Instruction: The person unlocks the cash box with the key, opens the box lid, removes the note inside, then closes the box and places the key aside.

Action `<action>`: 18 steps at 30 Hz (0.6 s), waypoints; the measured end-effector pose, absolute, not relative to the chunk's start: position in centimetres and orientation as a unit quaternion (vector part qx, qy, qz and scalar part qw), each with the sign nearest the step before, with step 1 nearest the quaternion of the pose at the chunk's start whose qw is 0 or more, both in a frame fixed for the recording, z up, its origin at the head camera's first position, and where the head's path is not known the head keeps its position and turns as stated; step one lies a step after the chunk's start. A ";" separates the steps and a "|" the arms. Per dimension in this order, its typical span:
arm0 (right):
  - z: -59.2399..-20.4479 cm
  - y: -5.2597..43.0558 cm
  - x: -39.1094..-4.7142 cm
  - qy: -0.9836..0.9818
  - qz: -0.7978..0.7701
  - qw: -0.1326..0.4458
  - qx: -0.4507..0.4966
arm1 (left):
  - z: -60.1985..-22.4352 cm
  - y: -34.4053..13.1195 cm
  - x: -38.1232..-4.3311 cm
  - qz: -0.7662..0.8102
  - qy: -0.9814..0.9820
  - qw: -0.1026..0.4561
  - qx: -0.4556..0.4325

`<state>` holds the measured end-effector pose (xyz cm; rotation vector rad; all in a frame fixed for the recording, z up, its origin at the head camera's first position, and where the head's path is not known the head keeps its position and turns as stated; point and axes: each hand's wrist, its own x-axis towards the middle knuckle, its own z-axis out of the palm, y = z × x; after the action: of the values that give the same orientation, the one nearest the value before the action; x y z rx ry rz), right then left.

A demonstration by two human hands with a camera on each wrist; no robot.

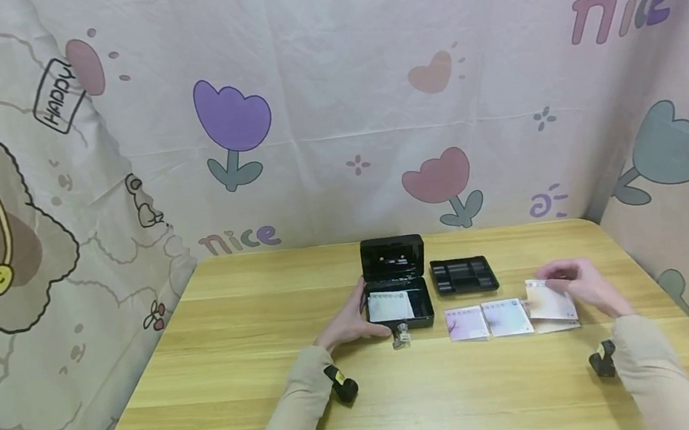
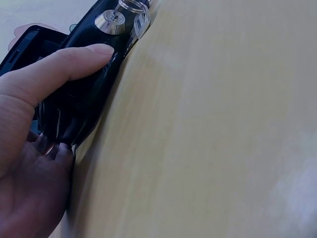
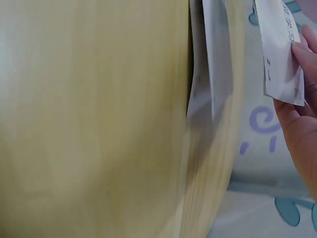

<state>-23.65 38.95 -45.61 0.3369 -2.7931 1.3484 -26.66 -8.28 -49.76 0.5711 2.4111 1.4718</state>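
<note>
My left hand (image 1: pixel 349 323) grips the near left corner of a black cash box (image 1: pixel 424 322), thumb along its front wall and fingers at its side. The hinged lid (image 1: pixel 392 256) stands up, and pale paper (image 1: pixel 390 306) lies inside. In the left wrist view the thumb lies beside a round metal lock (image 2: pixel 110 22) with a key ring (image 2: pixel 141 21). On the right, my right hand (image 1: pixel 581 281) pinches a printed banknote (image 1: pixel 550 300) between thumb and fingers, raised over another note (image 1: pixel 563 324) on the table. The right wrist view shows the held note (image 3: pixel 280 57) tilted, clear of those below.
A black compartment tray (image 1: pixel 466 291) lies right of the box. In front of it are a purplish note (image 1: pixel 466 324) and a bluish note (image 1: pixel 507 317) side by side. The wooden table (image 1: pixel 261 373) meets a patterned cloth (image 1: pixel 328 195) at the back.
</note>
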 end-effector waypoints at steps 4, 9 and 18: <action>-45.6 40.1 -23.4 -0.903 0.418 0.012 0.097 | -49.7 -8.3 -26.7 0.503 0.831 0.132 0.194; -45.5 41.3 -23.1 -0.920 0.383 0.014 0.081 | -49.6 -8.3 -26.6 0.507 0.830 0.133 0.194; -45.8 43.2 -23.1 -0.930 0.357 0.033 0.079 | -49.4 -8.3 -26.4 0.506 0.830 0.137 0.190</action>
<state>-23.07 43.17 -45.80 0.2428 -2.8620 1.0999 -26.45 -8.25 -49.40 0.5499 2.4034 1.4644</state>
